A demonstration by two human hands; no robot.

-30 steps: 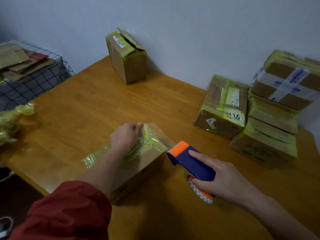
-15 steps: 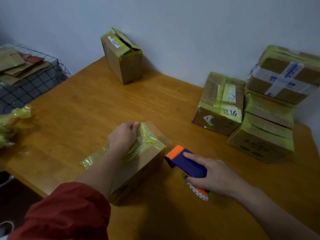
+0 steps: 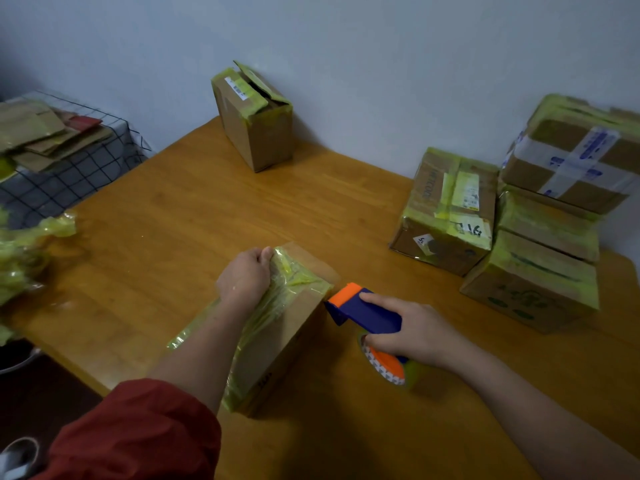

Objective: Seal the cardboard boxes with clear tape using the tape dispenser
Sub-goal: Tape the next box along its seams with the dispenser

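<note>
The brown cardboard box (image 3: 287, 327) being sealed lies on its side near the front edge of the orange-brown wooden table (image 3: 173, 220), its top face covered in wrinkled yellowish clear tape (image 3: 294, 278). The left hand (image 3: 247, 278) sits on that top face toward the far end, fingers curled down over the box's left edge and thumb lying against the crumpled tape, so it grips the box and pins it in place. Its forearm runs back along the box to a rolled-up red sleeve (image 3: 138, 431).

The right hand (image 3: 415, 332) is wrapped around the blue and orange tape dispenser (image 3: 367, 313): the index finger lies straight along the blue top while the other fingers and thumb close round the handle. The dispenser's orange nose sits at the box's upper right edge (whether it actually touches is hard to tell), and the roll of tape (image 3: 384, 368) hangs below the hand, close to the tabletop.

At the table's far edge, against the pale wall, a tall cardboard box (image 3: 256, 133) stands upright with one top flap lifted. To the right a cluster of taped cardboard boxes (image 3: 446, 213) is stacked near the wall. At the left edge lies a crumpled wad of yellow-green tape (image 3: 24, 251), and beyond it a black wire basket (image 3: 69, 174) holds flattened cardboard.
</note>
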